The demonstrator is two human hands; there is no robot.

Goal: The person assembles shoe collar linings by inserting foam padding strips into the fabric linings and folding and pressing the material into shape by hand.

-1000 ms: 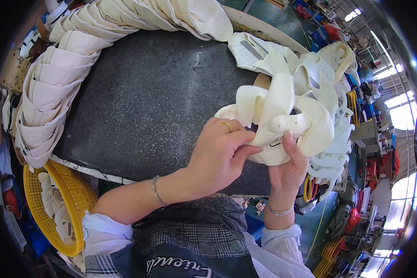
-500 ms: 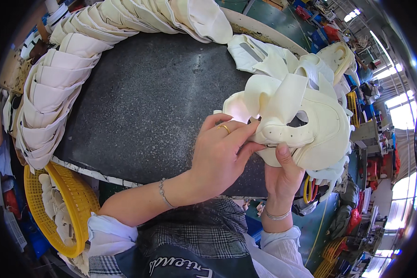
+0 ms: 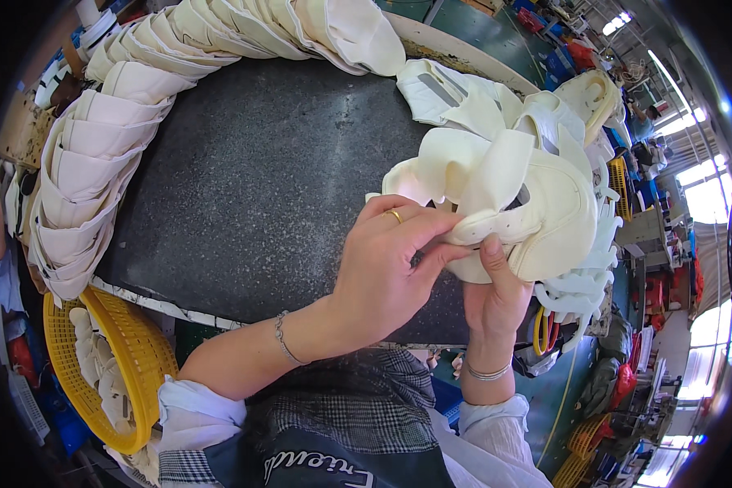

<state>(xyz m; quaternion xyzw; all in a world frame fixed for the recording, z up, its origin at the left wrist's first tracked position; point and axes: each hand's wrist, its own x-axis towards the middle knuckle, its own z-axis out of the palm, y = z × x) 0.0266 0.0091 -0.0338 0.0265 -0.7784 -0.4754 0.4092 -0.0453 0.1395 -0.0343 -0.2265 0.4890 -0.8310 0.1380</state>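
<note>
A cream shoe upper (image 3: 545, 224) with curved flaps and cut-out openings is held between my hands over the right part of the dark work surface (image 3: 252, 187). My left hand (image 3: 394, 260), with a gold ring, is closed on the near left edge of the upper, thumb and forefinger pinching it. From below, my right hand (image 3: 498, 305) grips the same piece, its thumb lying on top and its other fingers mostly hidden beneath. More cream uppers (image 3: 455, 98) are heaped just behind it.
Nested cream pieces (image 3: 98, 163) form a curved row along the surface's left and far edges. At lower left stands a yellow plastic basket (image 3: 142, 358) with pale parts in it. Whitish strips (image 3: 581, 276) hang at the right edge, near yellow and red loops (image 3: 542, 333).
The held upper has tilted and shifted slightly left, so its cut-out opening shows less. Both hands keep their grip, and more of the whitish strips at the right now shows.
</note>
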